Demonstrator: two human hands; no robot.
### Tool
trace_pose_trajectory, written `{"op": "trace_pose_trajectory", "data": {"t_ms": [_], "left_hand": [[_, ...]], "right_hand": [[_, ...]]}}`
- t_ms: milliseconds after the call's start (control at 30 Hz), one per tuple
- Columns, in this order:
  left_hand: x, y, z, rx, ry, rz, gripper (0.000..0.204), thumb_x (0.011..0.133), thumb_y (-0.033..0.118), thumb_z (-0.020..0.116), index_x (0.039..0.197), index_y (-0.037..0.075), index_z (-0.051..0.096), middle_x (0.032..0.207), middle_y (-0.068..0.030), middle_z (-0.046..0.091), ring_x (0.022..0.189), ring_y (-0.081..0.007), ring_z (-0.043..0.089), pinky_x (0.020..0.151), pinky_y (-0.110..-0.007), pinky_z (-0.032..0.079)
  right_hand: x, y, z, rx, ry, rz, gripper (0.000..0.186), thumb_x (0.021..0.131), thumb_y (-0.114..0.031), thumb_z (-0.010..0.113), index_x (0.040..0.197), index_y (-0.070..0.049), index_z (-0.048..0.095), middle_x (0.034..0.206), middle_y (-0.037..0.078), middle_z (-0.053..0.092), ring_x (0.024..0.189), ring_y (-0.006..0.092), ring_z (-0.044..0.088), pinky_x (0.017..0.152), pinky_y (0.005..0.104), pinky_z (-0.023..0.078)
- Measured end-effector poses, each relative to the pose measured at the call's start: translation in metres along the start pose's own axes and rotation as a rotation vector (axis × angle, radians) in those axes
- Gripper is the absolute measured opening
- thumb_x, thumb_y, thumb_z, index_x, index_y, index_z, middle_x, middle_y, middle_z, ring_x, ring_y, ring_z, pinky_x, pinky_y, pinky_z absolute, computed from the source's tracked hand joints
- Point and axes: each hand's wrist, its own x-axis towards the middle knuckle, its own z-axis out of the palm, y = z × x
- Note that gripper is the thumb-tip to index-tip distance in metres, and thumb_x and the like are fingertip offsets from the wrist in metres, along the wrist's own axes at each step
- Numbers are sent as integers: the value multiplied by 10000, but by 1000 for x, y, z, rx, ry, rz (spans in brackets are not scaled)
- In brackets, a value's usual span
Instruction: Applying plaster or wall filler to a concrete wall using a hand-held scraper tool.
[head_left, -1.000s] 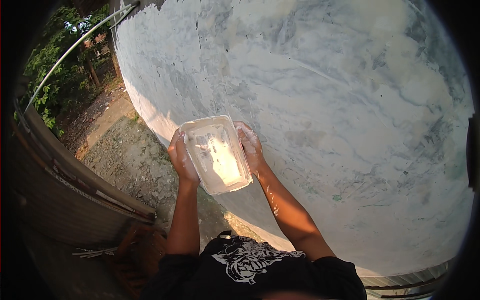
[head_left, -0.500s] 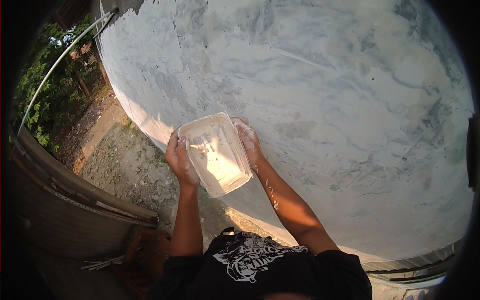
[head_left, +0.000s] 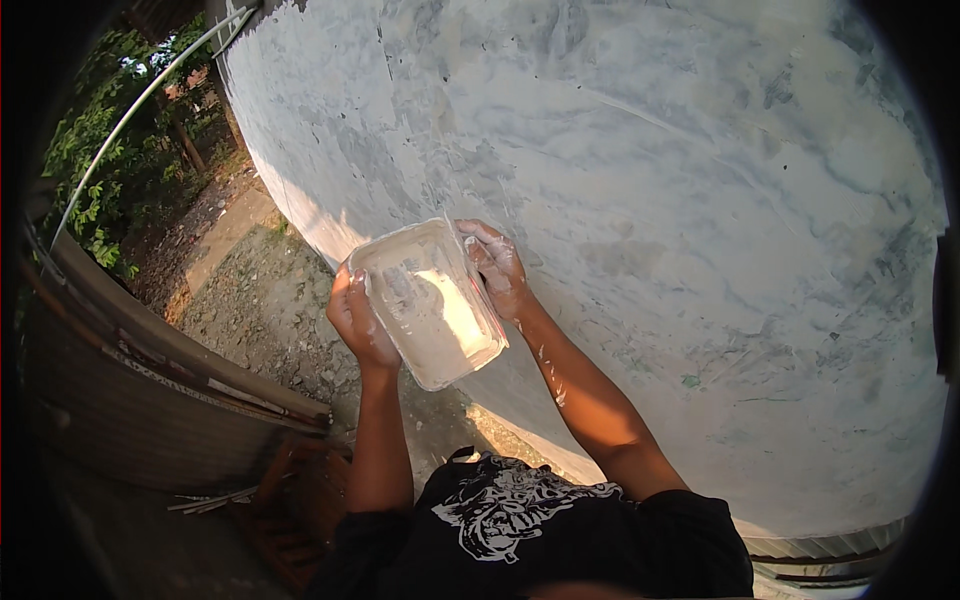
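Observation:
A shallow rectangular plastic tub [head_left: 415,340], smeared inside with whitish paste, is held tilted in front of my chest. Around its left side wraps my left hand [head_left: 358,315], with the thumb over the rim. At the opposite long side, my right hand [head_left: 497,270] is closed on a thin, flat, straight-edged piece [head_left: 497,325] like a scraper, which stands against the tub's right rim. Most of this piece is seen edge-on, so its full shape is hidden. White paste marks both hands and my right forearm.
A large wall [head_left: 650,250] with patchy white and grey coating fills the right side, close to my right arm. Stony ground [head_left: 270,310] lies at the left, beside a low curved-looking barrier [head_left: 200,385]. A brown wooden piece [head_left: 300,500] stands at lower left.
My right hand has shifted slightly up and away from the tub's side, and the flat piece's edge shows more clearly. My left hand keeps its hold. The view has turned a little.

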Motion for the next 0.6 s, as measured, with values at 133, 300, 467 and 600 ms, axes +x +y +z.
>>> {"op": "trace_pose_trajectory", "data": {"t_ms": [133,300,467,600], "left_hand": [[0,-2,-2,38,11,73,324,1025,195,405,1146,-37,595,990,-74,626,891,-125,600,774,-275,497],[-2,-7,-5,24,-4,94,326,1032,189,406,1191,-40,577,1030,-77,620,915,-129,604,797,-281,502],[-4,-16,-7,-1,-6,72,335,1017,138,425,1232,-79,561,1112,-113,610,997,-155,596,871,-302,491],[-5,-19,-9,50,-35,78,388,997,105,431,1292,-122,540,1205,-159,610,1087,-190,591,957,-328,476]], "right_hand": [[7,0,6,61,15,-29,367,1057,-300,543,1260,3,583,1073,38,625,1000,111,549,908,289,450],[10,-6,6,22,17,-2,347,1055,-282,546,1247,3,595,1059,35,624,995,107,550,907,280,445],[15,5,6,-28,51,40,304,1062,-289,527,1124,-9,629,975,25,597,922,103,534,861,277,449],[15,12,6,101,43,95,329,1060,-321,529,1089,-9,628,956,27,587,892,109,526,842,286,453]]}}
